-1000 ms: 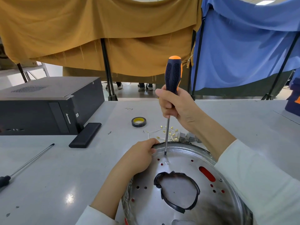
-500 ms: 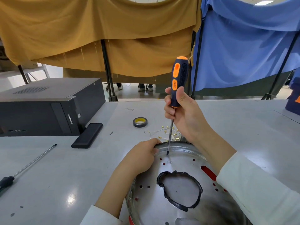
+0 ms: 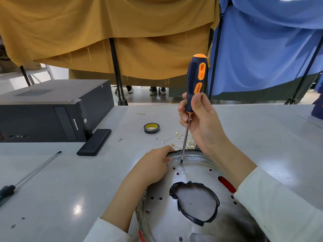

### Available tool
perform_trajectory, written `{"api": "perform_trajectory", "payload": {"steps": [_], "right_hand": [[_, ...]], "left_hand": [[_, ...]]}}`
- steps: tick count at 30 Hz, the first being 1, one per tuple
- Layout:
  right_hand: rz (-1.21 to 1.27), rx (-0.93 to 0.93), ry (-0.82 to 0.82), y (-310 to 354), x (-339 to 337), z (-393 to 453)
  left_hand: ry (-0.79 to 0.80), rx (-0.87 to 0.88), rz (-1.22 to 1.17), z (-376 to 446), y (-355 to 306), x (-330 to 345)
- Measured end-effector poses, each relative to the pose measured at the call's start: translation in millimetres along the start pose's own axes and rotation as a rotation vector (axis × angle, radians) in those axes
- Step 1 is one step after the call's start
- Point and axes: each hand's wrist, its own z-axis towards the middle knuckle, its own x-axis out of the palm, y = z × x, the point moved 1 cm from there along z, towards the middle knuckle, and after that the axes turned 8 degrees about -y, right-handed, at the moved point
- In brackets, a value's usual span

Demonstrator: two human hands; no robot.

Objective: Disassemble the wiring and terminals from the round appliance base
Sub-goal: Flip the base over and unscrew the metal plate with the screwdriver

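Fingers [image 3: 196, 105] of the right hand [image 3: 202, 124] pinch a screwdriver [image 3: 195, 79] while the left hand [image 3: 153, 165] grips the round base [image 3: 201, 161] at the table's near edge; a tilted tip could slip.

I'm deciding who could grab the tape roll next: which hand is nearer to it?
Left, narrowly. The left hand grips the round base's rim just below the tape roll; the right hand holds the screwdriver farther to its right.

Grey table [image 3: 262, 137]: computer case [image 3: 52, 110], tape roll [image 3: 151, 128], round base [image 3: 192, 215], loose terminals [image 3: 178, 138].
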Motion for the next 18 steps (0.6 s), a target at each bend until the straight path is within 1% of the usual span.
{"api": "perform_trajectory", "payload": {"steps": [2,5,7,10,12,15,18], "right_hand": [[-0.008,0.000,-0.004,-0.6,0.6,0.6],[0.018,0.054,0.001,-1.0,3.1,2.3],[-0.029,0.068,-0.006,-0.7,4.0,2.6],[-0.091,0.033,-0.057,-0.3,2.5,1.4],[-0.086,-0.009,-0.078,-0.4,1.8,0.1],[-0.060,-0.046,-0.068,-2.7,0.6,-0.4],[-0.060,-0.035,-0.061,-2.9,0.5,0.1]], "left_hand": [[0.001,0.001,0.007,0.0,-0.5,-0.3],[0.000,0.004,0.009,-0.4,-1.7,-0.8],[-0.001,0.005,0.007,-0.7,-2.0,-0.9],[0.000,0.001,0.008,-0.9,-2.3,-1.1],[-0.002,0.000,0.008,-1.2,-2.5,-1.2],[-0.003,0.002,0.001,-2.0,-2.6,-1.3],[0.000,-0.001,0.007,-1.8,-2.7,-1.4]]}}
